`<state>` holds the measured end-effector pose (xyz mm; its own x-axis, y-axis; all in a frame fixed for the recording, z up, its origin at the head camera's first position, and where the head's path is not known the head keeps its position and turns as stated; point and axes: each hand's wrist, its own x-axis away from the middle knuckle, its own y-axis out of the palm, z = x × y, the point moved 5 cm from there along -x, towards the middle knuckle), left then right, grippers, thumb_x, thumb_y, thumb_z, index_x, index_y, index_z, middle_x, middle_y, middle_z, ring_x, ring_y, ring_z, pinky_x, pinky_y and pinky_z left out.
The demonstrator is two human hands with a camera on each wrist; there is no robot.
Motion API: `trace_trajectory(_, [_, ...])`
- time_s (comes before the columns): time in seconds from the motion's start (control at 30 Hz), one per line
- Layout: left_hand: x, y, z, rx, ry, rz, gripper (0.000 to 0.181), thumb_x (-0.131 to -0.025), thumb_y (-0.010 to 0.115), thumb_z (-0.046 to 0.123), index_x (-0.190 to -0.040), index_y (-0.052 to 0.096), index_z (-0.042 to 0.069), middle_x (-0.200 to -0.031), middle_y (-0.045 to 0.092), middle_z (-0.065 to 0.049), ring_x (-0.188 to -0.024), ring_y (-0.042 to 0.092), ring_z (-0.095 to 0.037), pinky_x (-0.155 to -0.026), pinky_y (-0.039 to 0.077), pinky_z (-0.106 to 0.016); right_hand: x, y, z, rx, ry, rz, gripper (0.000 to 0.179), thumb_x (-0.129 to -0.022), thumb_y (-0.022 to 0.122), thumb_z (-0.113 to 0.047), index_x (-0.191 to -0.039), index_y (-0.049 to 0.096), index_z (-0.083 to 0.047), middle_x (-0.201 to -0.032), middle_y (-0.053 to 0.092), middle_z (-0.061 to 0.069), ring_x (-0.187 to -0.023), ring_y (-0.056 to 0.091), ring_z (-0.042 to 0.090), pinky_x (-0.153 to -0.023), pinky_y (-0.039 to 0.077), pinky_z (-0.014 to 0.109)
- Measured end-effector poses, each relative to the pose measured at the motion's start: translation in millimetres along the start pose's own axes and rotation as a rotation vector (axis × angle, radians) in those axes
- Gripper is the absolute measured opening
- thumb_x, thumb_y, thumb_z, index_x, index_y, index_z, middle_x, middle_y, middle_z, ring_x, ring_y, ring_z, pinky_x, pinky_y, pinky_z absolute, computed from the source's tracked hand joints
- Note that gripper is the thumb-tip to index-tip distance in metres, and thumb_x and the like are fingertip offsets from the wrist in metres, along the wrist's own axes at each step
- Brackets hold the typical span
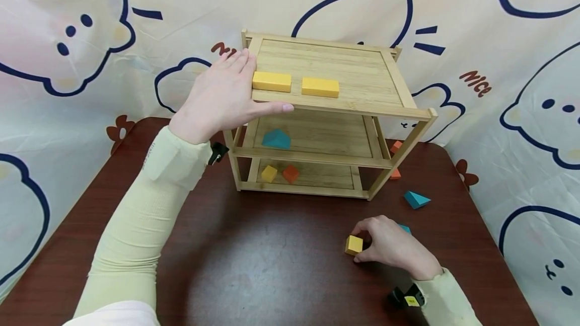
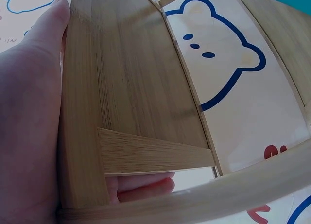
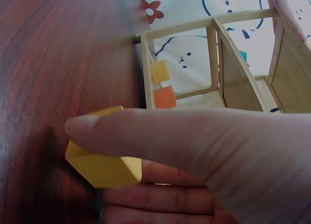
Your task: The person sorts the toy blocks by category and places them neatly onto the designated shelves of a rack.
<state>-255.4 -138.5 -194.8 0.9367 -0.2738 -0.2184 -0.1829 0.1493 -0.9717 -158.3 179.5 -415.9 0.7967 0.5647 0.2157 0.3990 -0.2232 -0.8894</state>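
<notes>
– Left sleeve (image 1: 129, 235) fills the foreground. Rest, big to small?
– Table (image 1: 254, 265), then rack (image 1: 344, 64) standing on it, toward the back.
– Hands?
– Left hand (image 1: 222, 92): on the rack's top left corner, fingers straight, thumb along the front edge, no clench. Right hand (image 1: 391, 243): low at the table's right side, pinching something small.
– Blocks?
– Two yellow bars (image 1: 320, 87) on the top shelf near its front edge, one just beside the left hand. Blue prism (image 1: 276, 139) on the middle shelf.
– And the pinched piece?
– Yellow cube (image 1: 354, 245), in front of the rack, between right thumb and fingers. Can't tell if it touches the table.
– Tips?
– I'd pinch opposite faces squarely, keep the underside free, and keep left pressure light; a shove could jog the bars.
</notes>
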Motion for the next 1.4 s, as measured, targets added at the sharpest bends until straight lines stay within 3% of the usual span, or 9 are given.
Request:
trace_trajectory(0.17, [0.4,0.3,-0.2,-0.002,-0.004,-0.002,0.129,-0.062,0.032,0.093,-0.148,0.013,0.000,-0.150,0.022,-0.018,-0.138,0.018,-0.030,-0.110,0.011,-0.042,0.1,-1.8,1.1,0.003,-0.006,0.010,0.028,-0.064,0.084,-0.032,-0.085,0.067,-0.023,-0.075,0.058,-0.015,-0.068,0.054,0.006,-0.058,0.045,0.025])
trace_trajectory(0.37, [0.6,-0.1,0.1,0.001,-0.005,0.002,0.129,-0.061,0.032,0.093,-0.148,0.015,0.000,-0.149,0.024,-0.018,-0.137,0.020,-0.031,-0.109,0.014,-0.044,-1.9,-5.7,0.5,0.039,-0.041,0.077,0.026,-0.066,0.083,-0.033,-0.087,0.068,-0.026,-0.083,0.060,-0.019,-0.077,0.056,0.006,-0.066,0.046,0.028])
trace_trajectory(0.67, [0.3,1.1,0.3,-0.010,-0.010,-0.013,0.129,-0.061,0.030,0.093,-0.148,0.012,0.000,-0.151,0.021,-0.018,-0.138,0.016,-0.030,-0.110,0.011,-0.043,-5.3,-9.1,-0.7,-0.040,-0.045,0.145,0.029,-0.070,0.083,-0.028,-0.092,0.065,-0.033,-0.086,0.059,-0.024,-0.083,0.058,0.003,-0.070,0.048,0.025])
trace_trajectory(0.93, [-0.6,1.4,0.3,-0.012,-0.007,-0.017,0.129,-0.062,0.030,0.093,-0.148,0.011,-0.001,-0.151,0.018,-0.018,-0.139,0.015,-0.030,-0.111,0.007,-0.040,-8.0,-14.7,-5.5,-0.066,-0.094,0.186,0.039,-0.075,0.079,-0.028,-0.112,0.068,-0.024,-0.102,0.062,-0.021,-0.095,0.056,-0.001,-0.079,0.049,0.028])
trace_trajectory(1.4, [-0.3,1.4,-0.2,0.000,-0.005,-0.008,0.128,-0.062,0.031,0.093,-0.148,0.013,-0.001,-0.150,0.021,-0.018,-0.138,0.016,-0.030,-0.111,0.007,-0.040,-15.0,-24.5,-11.9,-0.089,-0.151,0.300,0.036,-0.075,0.079,-0.024,-0.109,0.068,-0.021,-0.102,0.062,-0.017,-0.095,0.057,0.000,-0.080,0.049,0.028])
